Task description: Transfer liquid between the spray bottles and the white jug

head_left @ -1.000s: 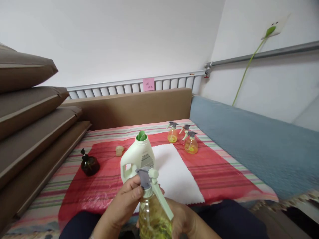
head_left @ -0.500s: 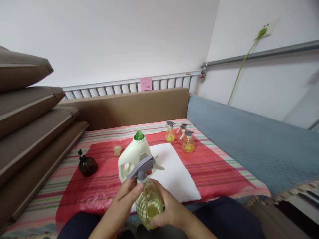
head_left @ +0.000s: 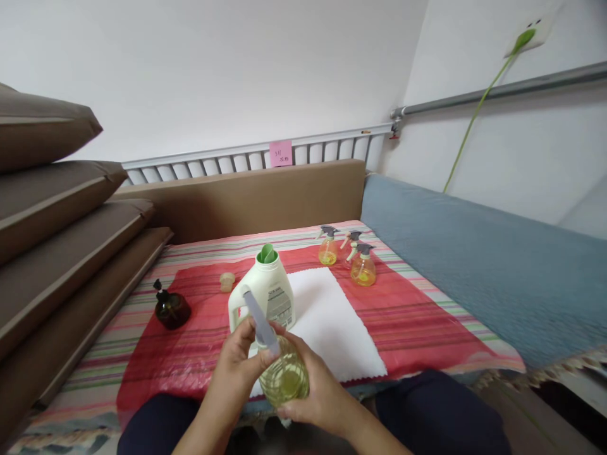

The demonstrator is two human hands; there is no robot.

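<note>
My right hand is wrapped round the body of a clear spray bottle holding yellow liquid, low in the middle of the view. My left hand pinches the bottle's grey trigger head at the neck. Just behind them stands a white jug with an open green spout, partly hidden by the trigger head. A white cloth lies under and to the right of the jug on a red mat.
Three small yellow spray bottles stand at the back right of the mat. A dark round bottle and a small yellow cap sit at left. Brown cushions are stacked on the left; a blue blanket lies right.
The spray bottle has come lower and closer to upright. Its grey trigger head has turned round on the neck under my left fingers, from pointing right to pointing up-left.
</note>
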